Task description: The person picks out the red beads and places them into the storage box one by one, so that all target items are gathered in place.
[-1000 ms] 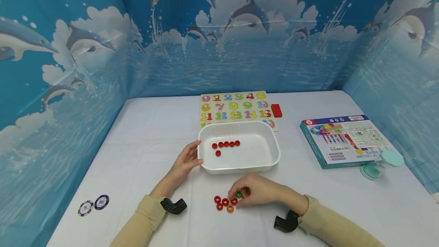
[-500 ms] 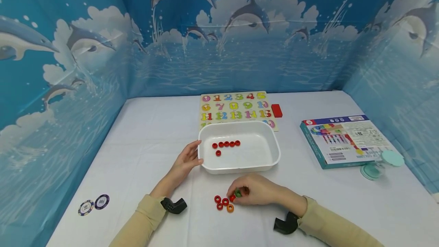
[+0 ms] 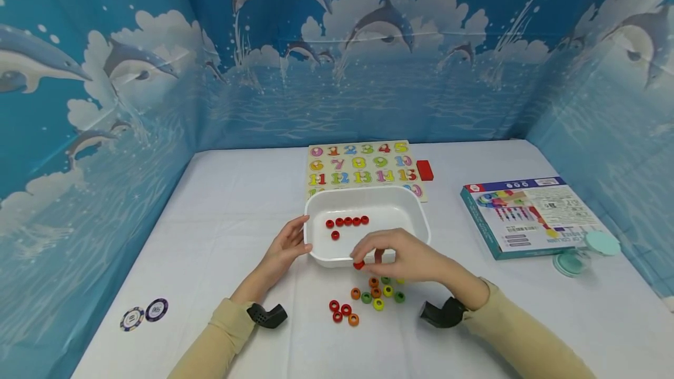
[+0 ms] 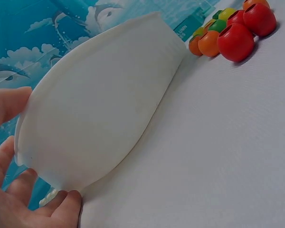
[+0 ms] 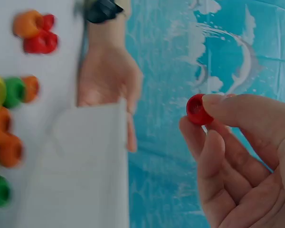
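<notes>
My right hand (image 3: 408,255) pinches a red bead (image 5: 196,110) between thumb and fingertips, raised at the near wall of a white plastic tray (image 3: 397,209). In the tray several red beads (image 3: 347,221) form a row, with one red bead (image 3: 335,235) just below it. My left hand (image 3: 284,245) holds the tray's left end, thumb and fingers spread along its rim and side. On the cloth in front lie a few red beads (image 3: 334,306) beside an orange bead (image 3: 353,320). Under my right hand are orange, green and yellow beads (image 3: 388,290).
Behind the tray lies a number board (image 3: 358,162), partly covered by it, with a red block (image 3: 424,170) alongside. A boxed toy set (image 3: 532,215) and a small clear jar with a mint lid (image 3: 602,243) stand at the right. Two round chips (image 3: 156,310) lie at left.
My right hand has picked up a red bead from the cloth and lifted it forward to the tray's near edge, uncovering the coloured beads. My left hand stays in place.
</notes>
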Demonstrator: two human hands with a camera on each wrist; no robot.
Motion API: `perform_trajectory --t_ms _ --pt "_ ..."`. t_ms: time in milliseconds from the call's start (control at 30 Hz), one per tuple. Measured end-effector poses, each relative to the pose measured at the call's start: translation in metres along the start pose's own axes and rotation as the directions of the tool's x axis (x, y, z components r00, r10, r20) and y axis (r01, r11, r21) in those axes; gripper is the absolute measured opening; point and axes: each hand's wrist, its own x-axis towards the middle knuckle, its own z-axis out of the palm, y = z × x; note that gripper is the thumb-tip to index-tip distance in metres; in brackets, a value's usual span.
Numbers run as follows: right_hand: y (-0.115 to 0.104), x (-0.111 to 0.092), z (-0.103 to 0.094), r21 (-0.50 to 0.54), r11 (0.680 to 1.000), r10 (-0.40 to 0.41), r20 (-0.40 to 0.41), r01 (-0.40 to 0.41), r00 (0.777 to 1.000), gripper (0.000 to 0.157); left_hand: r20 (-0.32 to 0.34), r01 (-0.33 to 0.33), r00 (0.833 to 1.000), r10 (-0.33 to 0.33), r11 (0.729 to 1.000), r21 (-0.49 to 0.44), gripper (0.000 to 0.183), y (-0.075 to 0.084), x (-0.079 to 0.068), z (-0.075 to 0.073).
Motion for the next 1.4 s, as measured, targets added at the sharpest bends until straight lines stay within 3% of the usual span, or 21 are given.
perform_trajectory --t_ms 267,433,633,833,1133,1400 --pt "0.008 0.041 -0.042 0.01 0.996 0.089 -0.12 -0.089 0.989 0.023 -0.021 0.015 1.0 -0.015 1.0 0.009 0.061 0.0 0.0 0.001" --pt "0.026 0.066 -0.051 0.069 0.99 0.133 -0.112 -0.126 0.985 0.024 -0.022 0.025 0.999 -0.024 0.999 0.025 0.062 0.0 0.0 0.001" --pt "0.055 0.088 -0.044 0.101 0.973 0.208 0.001 -0.207 0.978 0.026 -0.015 0.026 1.0 -0.026 0.999 0.021 0.062 0.0 0.0 0.001" --pt "0.078 0.098 -0.033 0.051 0.944 0.315 0.142 -0.325 0.938 0.025 -0.012 0.026 1.0 -0.025 1.0 0.01 0.063 0.002 0.0 0.002" --pt "0.096 0.096 -0.022 -0.139 0.925 0.374 0.193 -0.352 0.907 0.026 0.007 0.021 1.0 -0.021 1.0 0.014 0.064 0.003 0.001 0.001" --pt "0.108 0.095 -0.014 -0.138 0.93 0.364 0.22 -0.341 0.905 0.026 -0.023 0.038 0.999 -0.038 0.999 0.026 0.062 0.002 0.0 0.002"
